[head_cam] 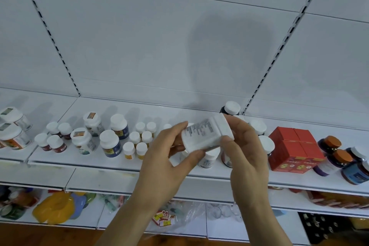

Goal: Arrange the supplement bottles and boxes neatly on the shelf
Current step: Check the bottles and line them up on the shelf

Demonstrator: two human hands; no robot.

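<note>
1. Head view: both hands hold a white bottle [206, 135] tilted above the shelf [111, 163]; left hand [169, 158] pinches its base, right hand [242, 146] grips the cap end at 3 o'clock.
2. Risk (my guess): lowering it blindly could topple the bottles [209, 159] beneath.

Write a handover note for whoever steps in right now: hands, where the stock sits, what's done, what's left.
Left hand and right hand both grip one white bottle, tilted on its side above the shelf.
Done: small white-capped bottles stand in rows left of the hands; red boxes sit stacked to the right.
Left: set the held bottle upright in a gap, then tidy the orange-capped bottles at far right.
</note>
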